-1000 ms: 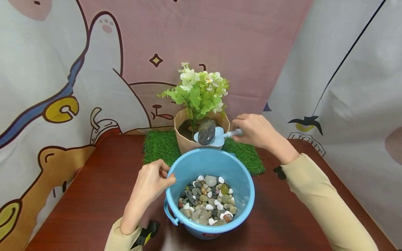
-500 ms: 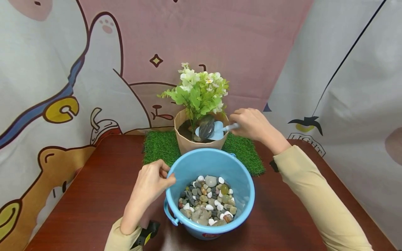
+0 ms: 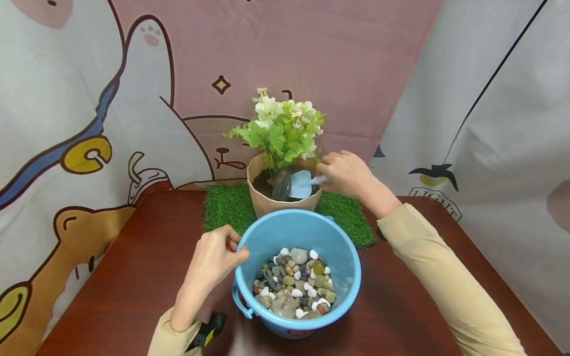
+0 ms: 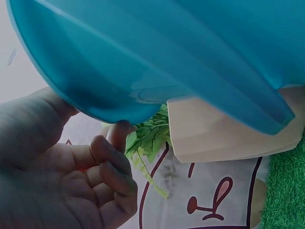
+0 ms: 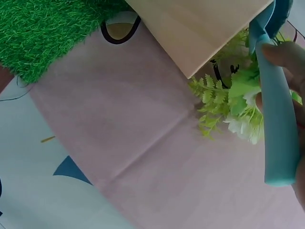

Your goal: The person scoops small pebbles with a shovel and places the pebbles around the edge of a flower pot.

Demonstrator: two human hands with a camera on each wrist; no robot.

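My right hand (image 3: 343, 173) grips the handle of a small light blue shovel (image 3: 301, 184), seen along its length in the right wrist view. The blade is tilted down inside the beige flowerpot (image 3: 267, 201). A large dark stone (image 3: 282, 184) stands on edge at the blade's left side, against the base of the plant (image 3: 280, 131) with white flowers. My left hand (image 3: 215, 254) pinches the left rim of a blue bucket (image 3: 294, 326), thumb inside and fingers outside. Pebbles (image 3: 296, 284) of several colours cover the bucket's bottom.
The flowerpot stands behind the bucket on a green grass mat (image 3: 227, 207). A dark red wooden table (image 3: 133, 267) carries everything. Behind it hangs a printed cloth backdrop (image 3: 356, 74). The bucket's handle (image 3: 240, 301) hangs at its left side.
My right hand has moved left and slightly up, tipping the shovel. The dark stone has slid off the blade to the left, down into the pot. My left hand has stayed put.
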